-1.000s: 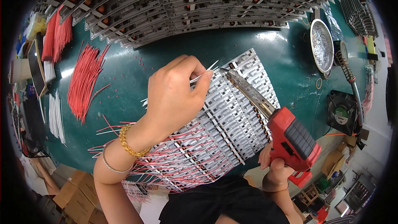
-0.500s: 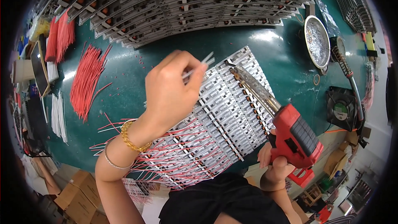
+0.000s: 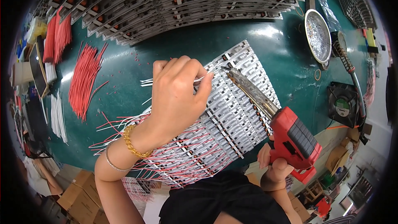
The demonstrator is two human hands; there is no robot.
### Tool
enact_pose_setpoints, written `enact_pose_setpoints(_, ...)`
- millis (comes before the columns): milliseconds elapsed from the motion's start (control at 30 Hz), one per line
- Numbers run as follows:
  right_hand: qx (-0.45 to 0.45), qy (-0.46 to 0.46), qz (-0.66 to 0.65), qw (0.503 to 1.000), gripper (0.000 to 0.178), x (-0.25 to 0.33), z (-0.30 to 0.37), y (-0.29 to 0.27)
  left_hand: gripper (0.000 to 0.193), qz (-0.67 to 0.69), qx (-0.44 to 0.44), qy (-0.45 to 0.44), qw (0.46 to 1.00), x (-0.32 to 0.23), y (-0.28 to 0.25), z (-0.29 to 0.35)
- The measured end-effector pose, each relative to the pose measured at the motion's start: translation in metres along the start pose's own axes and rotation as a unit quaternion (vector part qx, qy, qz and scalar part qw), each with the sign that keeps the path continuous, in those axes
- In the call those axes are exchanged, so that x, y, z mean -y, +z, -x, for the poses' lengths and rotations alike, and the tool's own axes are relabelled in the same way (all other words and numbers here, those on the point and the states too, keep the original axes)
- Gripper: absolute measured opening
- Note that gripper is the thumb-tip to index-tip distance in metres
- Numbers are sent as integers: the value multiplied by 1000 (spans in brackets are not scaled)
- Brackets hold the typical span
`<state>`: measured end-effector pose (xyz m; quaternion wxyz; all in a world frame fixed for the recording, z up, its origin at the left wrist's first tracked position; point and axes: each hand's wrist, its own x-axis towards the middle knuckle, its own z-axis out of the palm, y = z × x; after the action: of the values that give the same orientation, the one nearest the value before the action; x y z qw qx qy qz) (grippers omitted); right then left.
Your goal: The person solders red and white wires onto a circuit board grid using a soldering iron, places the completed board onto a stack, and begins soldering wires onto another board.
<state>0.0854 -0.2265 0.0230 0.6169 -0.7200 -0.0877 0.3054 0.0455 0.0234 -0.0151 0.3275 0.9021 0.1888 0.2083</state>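
Note:
My left hand point(image 3: 180, 85) is closed in a pinch on thin white wires point(image 3: 146, 82), whose tails stick out to its left. It hovers over the upper left of a panel of small circuit boards point(image 3: 236, 114), fingertips near the soldering gun's tip. Wrapped round the handle of a red soldering gun point(image 3: 292, 139) is my right hand point(image 3: 271, 164). The gun's dark, crusted metal nose points up and left, its tip over the panel's upper rows. Soldered red and white wires point(image 3: 182, 153) trail over the panel's lower left part.
Bundles of red wires point(image 3: 85, 83) and white wires point(image 3: 58, 116) lie at left. Stacked board panels point(image 3: 186, 4) stand along the far side. To the right are a round dish of solder scraps point(image 3: 318, 37), a coiled iron holder point(image 3: 345, 56) and a black fan point(image 3: 343, 104).
My left hand has shifted slightly right and down, bringing the white wires toward the soldering tip. The gun's tip has moved slightly down and left.

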Motion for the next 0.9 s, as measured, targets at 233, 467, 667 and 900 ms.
enact_pose_setpoints(233,-10,-40,77,996,81,-21,3,-15,16,17,11,-5,1000,1,-2,0)
enact_pose_setpoints(467,-20,-94,158,983,83,-36,12,-33,16,20,9,-3,1000,1,-2,-1)
enact_pose_setpoints(667,-10,-30,27,999,89,-5,4,-6,16,18,9,-9,1000,1,-2,0)
enact_pose_setpoints(900,-18,-53,-6,998,87,-2,5,-2,10,91,5,-34,995,-1,-4,2)
